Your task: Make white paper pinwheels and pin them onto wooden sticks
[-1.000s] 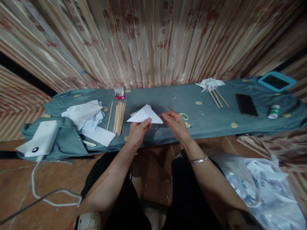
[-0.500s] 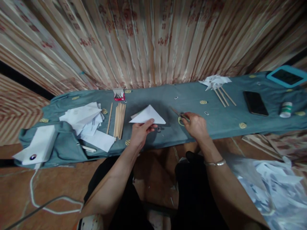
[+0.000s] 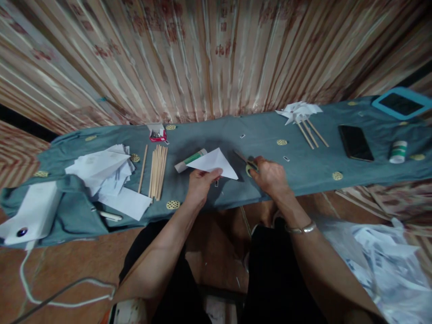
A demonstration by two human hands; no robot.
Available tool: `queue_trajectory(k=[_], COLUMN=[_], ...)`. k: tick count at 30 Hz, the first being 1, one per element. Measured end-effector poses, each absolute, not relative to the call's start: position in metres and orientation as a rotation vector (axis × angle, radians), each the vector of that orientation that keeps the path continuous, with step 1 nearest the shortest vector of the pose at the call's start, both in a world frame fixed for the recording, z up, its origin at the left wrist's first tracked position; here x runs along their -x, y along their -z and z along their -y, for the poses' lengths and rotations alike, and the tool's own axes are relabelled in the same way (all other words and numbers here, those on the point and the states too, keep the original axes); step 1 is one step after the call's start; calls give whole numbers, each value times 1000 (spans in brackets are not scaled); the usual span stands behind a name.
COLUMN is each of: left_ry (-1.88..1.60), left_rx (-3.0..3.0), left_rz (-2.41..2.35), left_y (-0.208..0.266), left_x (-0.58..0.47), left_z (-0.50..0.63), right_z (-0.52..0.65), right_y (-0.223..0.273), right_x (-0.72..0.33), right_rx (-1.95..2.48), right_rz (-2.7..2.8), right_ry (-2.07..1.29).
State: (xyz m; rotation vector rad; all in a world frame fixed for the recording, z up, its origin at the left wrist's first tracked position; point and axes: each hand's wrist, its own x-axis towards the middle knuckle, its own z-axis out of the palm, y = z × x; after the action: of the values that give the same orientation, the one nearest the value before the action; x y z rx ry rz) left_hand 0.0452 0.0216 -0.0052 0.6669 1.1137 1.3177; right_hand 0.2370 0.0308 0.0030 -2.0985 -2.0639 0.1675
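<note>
My left hand (image 3: 200, 185) pinches a white sheet of paper folded into a triangle (image 3: 218, 163), held above the cloth-covered table. Behind the paper lies a green and white glue stick (image 3: 185, 164), partly covered by it. To the right, my right hand (image 3: 270, 175) is closed on the handles of a pair of scissors (image 3: 251, 169), whose blades point up and left, apart from the paper. Whether the blades are parted I cannot tell.
Wooden sticks (image 3: 158, 173), white papers (image 3: 104, 168) and a small red box (image 3: 157, 134) lie left. Paper pinwheels (image 3: 300, 111), a phone (image 3: 356, 143), a green-white cylinder (image 3: 398, 151) and a blue-framed tablet (image 3: 401, 105) lie right. A plastic bag of paper (image 3: 384, 265) is at lower right.
The folded paper has tilted, its right corner dropping, and the glue stick behind it now shows. The scissors, still in my right hand, have shifted slightly left. The view has shifted a little.
</note>
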Motion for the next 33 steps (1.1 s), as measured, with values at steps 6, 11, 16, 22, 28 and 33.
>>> queue_trajectory(k=[6,11,16,22,28,33], left_ry=[-1326,-1348,-1335,-1270,-1252,-1241], left_rx=[-589,-597,-593,-646,-660,-664], left_rz=[-1010,-1021,-1002,-1002,-1006,-1013], left_y=[-4,-8,-5,-1,1,0], left_x=[-43,-33,-24,-26,-33,-37], left_z=[-24,-25,-28,-28,-25,-22], right_z=[-11,12,30,36,37,37], right_y=[2,3,5,6,3,4], right_x=[-245,-231,-224,-225,-222,-224], right_rx=[1589,1343,1173,1045,1116,1111], right_rz=[1151,836,939,1124,1137,1164], right_ry=[-1245,-1621,-1821,-1870,-1842,-1823])
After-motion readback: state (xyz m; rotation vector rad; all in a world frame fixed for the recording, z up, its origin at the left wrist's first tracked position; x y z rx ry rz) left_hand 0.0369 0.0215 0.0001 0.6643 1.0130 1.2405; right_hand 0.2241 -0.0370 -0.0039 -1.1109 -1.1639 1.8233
